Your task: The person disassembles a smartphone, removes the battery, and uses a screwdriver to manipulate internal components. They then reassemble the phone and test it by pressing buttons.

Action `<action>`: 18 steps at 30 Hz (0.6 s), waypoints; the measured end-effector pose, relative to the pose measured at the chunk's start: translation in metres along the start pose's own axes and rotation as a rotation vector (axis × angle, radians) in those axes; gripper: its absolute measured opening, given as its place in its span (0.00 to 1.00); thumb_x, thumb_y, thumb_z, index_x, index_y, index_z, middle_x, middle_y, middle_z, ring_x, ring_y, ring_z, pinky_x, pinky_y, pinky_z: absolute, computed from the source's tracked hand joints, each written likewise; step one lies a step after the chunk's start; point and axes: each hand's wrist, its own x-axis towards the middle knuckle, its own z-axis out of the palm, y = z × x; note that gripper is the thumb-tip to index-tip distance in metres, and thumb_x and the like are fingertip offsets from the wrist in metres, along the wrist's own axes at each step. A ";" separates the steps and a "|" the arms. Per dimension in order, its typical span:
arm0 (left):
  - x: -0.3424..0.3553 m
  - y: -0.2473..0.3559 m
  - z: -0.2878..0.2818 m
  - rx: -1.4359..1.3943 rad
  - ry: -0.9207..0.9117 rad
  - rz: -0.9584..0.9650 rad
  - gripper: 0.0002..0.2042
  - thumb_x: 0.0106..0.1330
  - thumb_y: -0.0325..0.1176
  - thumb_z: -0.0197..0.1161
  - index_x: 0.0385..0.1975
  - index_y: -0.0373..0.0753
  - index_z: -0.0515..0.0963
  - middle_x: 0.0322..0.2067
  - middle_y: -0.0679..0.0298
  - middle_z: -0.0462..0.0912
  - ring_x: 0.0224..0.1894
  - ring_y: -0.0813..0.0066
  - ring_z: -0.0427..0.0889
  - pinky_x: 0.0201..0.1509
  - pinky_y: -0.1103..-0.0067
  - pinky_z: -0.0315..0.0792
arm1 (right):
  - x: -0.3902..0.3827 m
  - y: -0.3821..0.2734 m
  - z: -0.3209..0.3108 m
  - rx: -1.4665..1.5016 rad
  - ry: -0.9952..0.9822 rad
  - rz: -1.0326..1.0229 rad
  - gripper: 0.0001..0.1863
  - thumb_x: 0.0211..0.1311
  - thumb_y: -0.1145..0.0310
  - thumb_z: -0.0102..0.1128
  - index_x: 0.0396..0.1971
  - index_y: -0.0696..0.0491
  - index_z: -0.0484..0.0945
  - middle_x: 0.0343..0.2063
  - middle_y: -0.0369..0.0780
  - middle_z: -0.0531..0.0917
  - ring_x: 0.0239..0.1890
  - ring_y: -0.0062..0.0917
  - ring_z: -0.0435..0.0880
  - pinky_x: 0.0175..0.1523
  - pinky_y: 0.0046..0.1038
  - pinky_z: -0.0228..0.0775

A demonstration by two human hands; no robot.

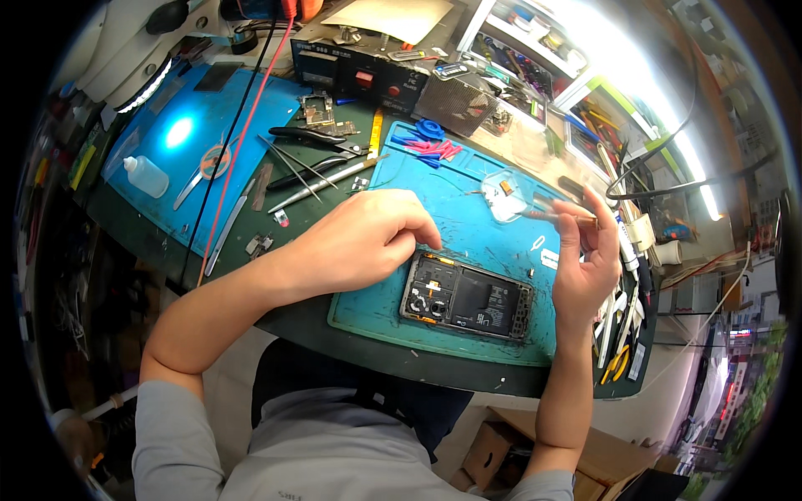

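Observation:
An opened smartphone lies flat on the blue work mat, its battery and inner parts exposed. My left hand is closed just above the phone's upper left corner, fingers curled inward. Whatever it may pinch is hidden. To the right of the phone, my right hand is raised, with thumb and fingers closed on a slim, brownish, motion-blurred tool. Its kind is unclear. The tool's far end points left, toward a small clear plastic dish with a tiny orange-brown part in it.
Tweezers, black-handled pliers and circuit boards lie left of the mat. Pink and blue pieces sit at its back. A second blue mat holds a white bottle. Several tools crowd the right edge; red and black cables cross the left.

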 end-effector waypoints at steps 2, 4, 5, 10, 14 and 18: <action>0.000 0.001 -0.001 -0.001 0.006 0.000 0.13 0.64 0.17 0.56 0.42 0.33 0.86 0.41 0.57 0.86 0.47 0.63 0.85 0.52 0.72 0.77 | 0.004 0.008 0.007 0.023 0.059 -0.015 0.17 0.75 0.76 0.62 0.61 0.60 0.76 0.42 0.45 0.91 0.44 0.23 0.91 0.52 0.25 0.81; 0.000 -0.001 0.000 0.003 0.016 0.012 0.13 0.64 0.17 0.56 0.41 0.33 0.86 0.41 0.57 0.86 0.46 0.63 0.85 0.51 0.73 0.77 | 0.007 0.013 0.010 0.053 0.036 0.007 0.16 0.74 0.77 0.62 0.59 0.60 0.77 0.43 0.45 0.91 0.44 0.24 0.91 0.52 0.25 0.82; 0.000 -0.002 0.000 0.005 0.021 0.018 0.13 0.64 0.17 0.56 0.41 0.33 0.86 0.41 0.57 0.86 0.46 0.63 0.85 0.51 0.73 0.77 | 0.007 0.015 0.011 0.061 0.018 0.025 0.16 0.74 0.78 0.63 0.58 0.60 0.77 0.42 0.45 0.91 0.44 0.25 0.91 0.52 0.25 0.82; 0.000 0.000 0.000 0.005 0.023 0.011 0.13 0.64 0.17 0.56 0.41 0.33 0.87 0.40 0.58 0.86 0.46 0.64 0.85 0.51 0.73 0.77 | 0.007 0.016 0.015 0.066 -0.007 0.025 0.16 0.73 0.78 0.63 0.57 0.60 0.77 0.41 0.45 0.91 0.43 0.25 0.92 0.49 0.26 0.83; 0.000 0.001 0.000 0.013 0.025 0.019 0.13 0.64 0.17 0.56 0.41 0.34 0.87 0.40 0.58 0.86 0.46 0.64 0.85 0.51 0.72 0.76 | 0.008 0.015 0.016 0.068 -0.016 0.009 0.16 0.73 0.77 0.63 0.58 0.61 0.77 0.40 0.45 0.91 0.42 0.26 0.92 0.49 0.26 0.83; 0.001 -0.001 0.001 0.008 0.029 0.030 0.13 0.64 0.17 0.56 0.40 0.34 0.87 0.40 0.58 0.86 0.46 0.64 0.85 0.50 0.72 0.76 | 0.007 0.016 0.014 0.056 -0.031 0.001 0.16 0.73 0.77 0.64 0.58 0.61 0.76 0.40 0.45 0.91 0.42 0.26 0.92 0.49 0.26 0.83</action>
